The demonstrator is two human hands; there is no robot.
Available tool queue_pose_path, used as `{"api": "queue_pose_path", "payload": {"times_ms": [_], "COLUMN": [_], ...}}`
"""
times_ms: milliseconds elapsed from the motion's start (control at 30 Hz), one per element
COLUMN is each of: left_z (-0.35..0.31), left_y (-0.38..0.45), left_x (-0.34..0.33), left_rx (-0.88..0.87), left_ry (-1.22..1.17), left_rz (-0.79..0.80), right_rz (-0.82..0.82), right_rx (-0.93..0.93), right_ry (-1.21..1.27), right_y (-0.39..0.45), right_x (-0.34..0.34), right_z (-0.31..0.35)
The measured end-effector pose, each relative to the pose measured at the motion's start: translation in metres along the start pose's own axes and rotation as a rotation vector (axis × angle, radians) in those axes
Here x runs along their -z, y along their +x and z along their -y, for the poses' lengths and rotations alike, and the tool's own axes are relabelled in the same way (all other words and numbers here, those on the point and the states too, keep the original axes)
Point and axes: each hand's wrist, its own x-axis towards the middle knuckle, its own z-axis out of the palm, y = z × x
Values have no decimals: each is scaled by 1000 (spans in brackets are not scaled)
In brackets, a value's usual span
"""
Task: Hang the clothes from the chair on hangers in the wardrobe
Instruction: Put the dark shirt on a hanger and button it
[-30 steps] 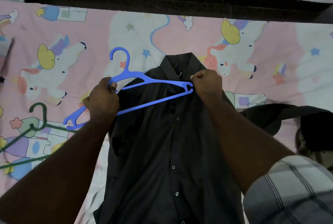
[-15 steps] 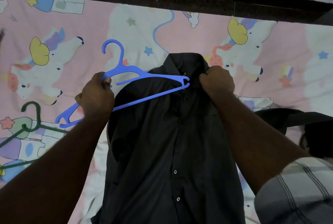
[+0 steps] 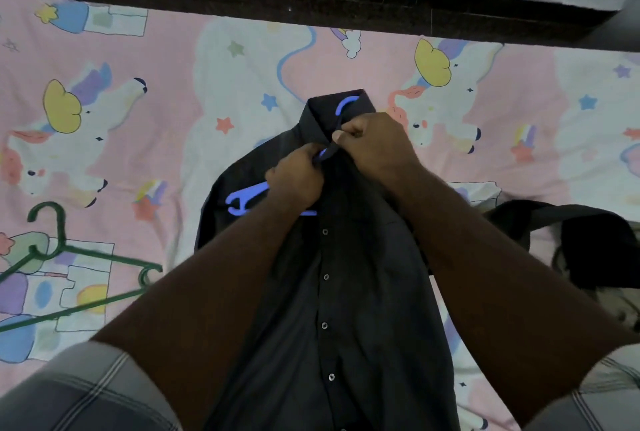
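Both hands, left hand (image 3: 298, 177) and right hand (image 3: 372, 141), pinch the black shirt (image 3: 346, 292) placket over a blue hanger (image 3: 242, 200) on the bed (image 3: 173, 119); the wardrobe trip remains.

Shirt (image 3: 346, 292) on bed (image 3: 173, 119), one hanger (image 3: 242, 200) inside, spare hanger (image 3: 69, 257) left.

Black button-up shirt (image 3: 346, 292), lying front-up along the pink unicorn bedsheet, collar toward the far edge, placket of small pale buttons running down the middle. Blue plastic hanger (image 3: 242, 200), mostly inside the shirt: hook poking up through the collar, one shoulder end and part of the lower bar showing at the open left front. Green hanger (image 3: 62, 247), flat on the sheet well to the left.
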Motion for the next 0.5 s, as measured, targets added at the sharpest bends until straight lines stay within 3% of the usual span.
{"api": "queue_pose_path", "payload": {"times_ms": [100, 233, 367, 433, 500], "left_z": [13, 46, 70, 73, 72], "left_y": [1, -15, -27, -30, -33], "left_x": [4, 16, 19, 16, 15], "left_rx": [-62, 77, 246, 273, 250], "left_ry": [-85, -37, 106, 212, 272], "left_rz": [-108, -303, -169, -60, -56], "right_rz": [-34, -75, -8, 94, 190], "right_rx": [-58, -106, -73, -9, 46], "right_ry": [-30, 1, 22, -6, -78], "right_y": [-15, -35, -47, -52, -57], "right_x": [3, -6, -32, -53, -73], "right_z": [-21, -33, -21, -12, -4]}}
